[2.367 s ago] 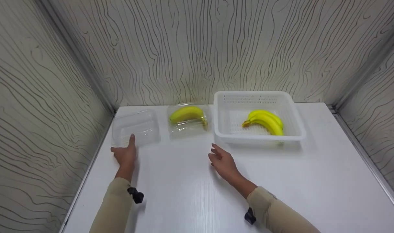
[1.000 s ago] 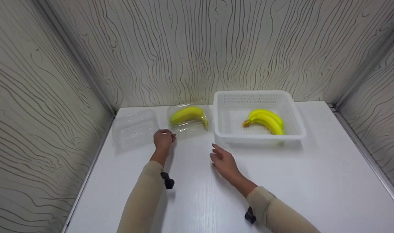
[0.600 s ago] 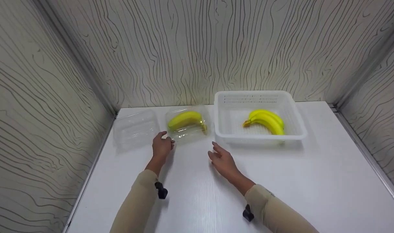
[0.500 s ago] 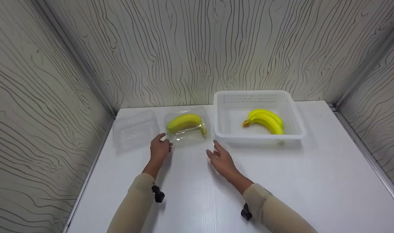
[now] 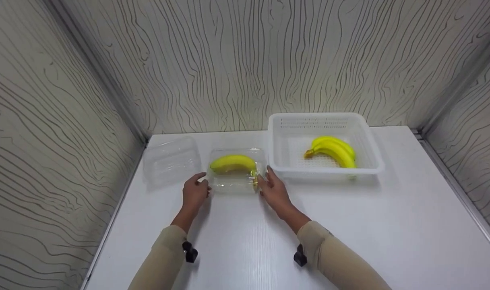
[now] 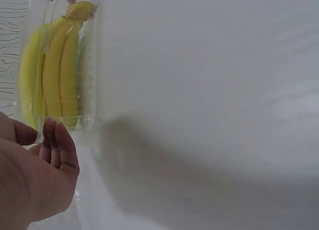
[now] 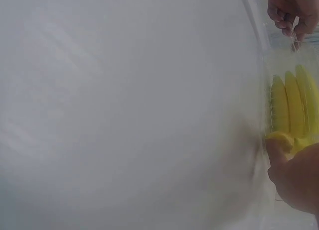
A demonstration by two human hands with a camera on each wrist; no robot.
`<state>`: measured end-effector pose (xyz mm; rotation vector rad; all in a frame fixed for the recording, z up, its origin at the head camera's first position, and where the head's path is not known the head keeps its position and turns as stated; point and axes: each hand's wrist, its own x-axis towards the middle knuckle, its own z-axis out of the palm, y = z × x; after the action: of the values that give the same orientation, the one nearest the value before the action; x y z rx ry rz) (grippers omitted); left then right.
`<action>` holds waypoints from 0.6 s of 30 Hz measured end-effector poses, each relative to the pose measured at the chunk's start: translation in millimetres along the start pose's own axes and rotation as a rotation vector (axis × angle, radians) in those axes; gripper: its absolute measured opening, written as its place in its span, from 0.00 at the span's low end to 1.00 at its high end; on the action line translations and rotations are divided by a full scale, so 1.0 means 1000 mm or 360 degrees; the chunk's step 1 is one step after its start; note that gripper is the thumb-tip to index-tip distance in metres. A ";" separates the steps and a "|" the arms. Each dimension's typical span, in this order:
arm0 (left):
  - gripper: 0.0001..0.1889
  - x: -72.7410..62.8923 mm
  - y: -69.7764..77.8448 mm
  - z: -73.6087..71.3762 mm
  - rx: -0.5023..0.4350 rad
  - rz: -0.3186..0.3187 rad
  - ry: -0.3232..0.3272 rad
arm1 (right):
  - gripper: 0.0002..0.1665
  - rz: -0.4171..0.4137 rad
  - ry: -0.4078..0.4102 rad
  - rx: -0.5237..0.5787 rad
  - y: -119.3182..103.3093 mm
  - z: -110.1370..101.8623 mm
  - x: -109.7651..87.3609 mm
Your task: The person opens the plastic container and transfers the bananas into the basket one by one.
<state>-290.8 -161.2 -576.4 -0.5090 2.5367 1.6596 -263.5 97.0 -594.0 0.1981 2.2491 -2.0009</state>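
Observation:
A clear plastic box (image 5: 232, 189) stands on the table between my two hands, a bunch of bananas (image 5: 234, 161) inside it. In the left wrist view the bananas (image 6: 60, 70) show through the clear walls, stems away from the left hand. My left hand (image 5: 194, 195) pinches the rim at the box's left end between thumb and fingers. At the opposite end, by the stems, my right hand (image 5: 277, 193) grips the box; the right wrist view shows its thumb on the near side. Its other fingers are partly hidden there.
A second clear plastic container (image 5: 172, 161) lies at the table's left, close to the left hand. Just behind the right hand stands a white plastic basket (image 5: 325, 171) holding another bunch of bananas (image 5: 335, 151). Patterned walls (image 5: 245, 72) enclose the back and sides.
The left hand went from the left container to the box with bananas and drew it toward the front edge. The right hand moved slightly left and took hold of the box's right end.

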 end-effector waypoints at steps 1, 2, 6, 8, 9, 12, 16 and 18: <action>0.22 0.000 0.000 0.000 0.0006 0.0001 0.0003 | 0.46 0.0006 -0.0009 0.0002 -0.001 0.000 0.001; 0.22 -0.001 0.000 -0.001 0.0010 0.0001 0.0007 | 0.46 0.0012 -0.0017 0.0000 -0.001 0.001 0.002; 0.21 -0.002 0.001 0.000 -0.0055 -0.0011 0.0014 | 0.45 0.0034 -0.0026 -0.0008 -0.001 -0.001 0.003; 0.21 -0.002 0.001 0.000 -0.0064 -0.0023 0.0014 | 0.45 0.0046 -0.0024 -0.0023 -0.002 -0.002 0.003; 0.21 -0.001 0.001 0.001 -0.0048 -0.0030 0.0013 | 0.46 0.0047 -0.0025 -0.0024 -0.002 -0.003 0.003; 0.25 0.000 0.001 0.002 0.0083 -0.0033 0.0033 | 0.46 0.0038 -0.0022 -0.0020 -0.003 -0.004 0.002; 0.29 -0.001 0.003 0.005 0.0202 -0.0004 0.0073 | 0.47 0.0018 -0.0010 -0.0079 -0.004 -0.005 0.003; 0.30 -0.002 0.004 0.007 0.0206 0.0006 0.0075 | 0.47 0.0020 -0.0004 -0.0128 -0.005 -0.006 0.003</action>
<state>-291.1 -153.2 -575.6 -0.5387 2.6570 1.4891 -267.3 102.1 -589.4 0.2012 2.3153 -1.8989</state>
